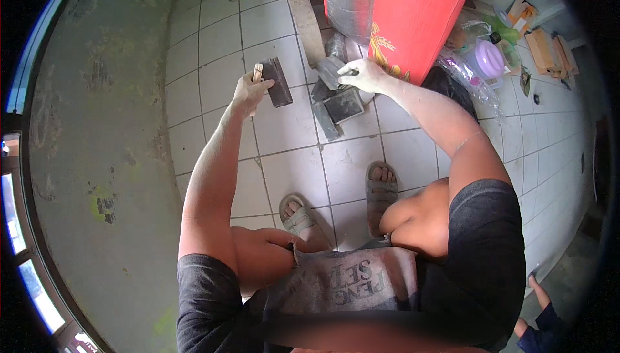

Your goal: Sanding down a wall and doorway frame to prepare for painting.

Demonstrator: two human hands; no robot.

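Observation:
My left hand (248, 97) is closed around a pale wooden strip (258, 71), which stands out above and below the fist. Its fingertips reach the edge of a dark brown flat block (279, 83) over the tiles. Ahead on the right, my right hand (365, 75) pinches the edge of a bent grey sheet-like piece (330, 71), thumb and forefinger at its side. Under that lie a dark rectangular piece with a paler border (343, 106) and a narrow dark strip (326, 121). Pale dust coats both hands and forearms.
A wooden post (302, 14) and a large red panel (420, 17) stand ahead. To the right are a black bag (449, 88), clear plastic wrap (475, 88), a lilac tub (487, 59) and cardboard (546, 50). A stained wall (103, 127) rises at left; another person (546, 324) is at lower right.

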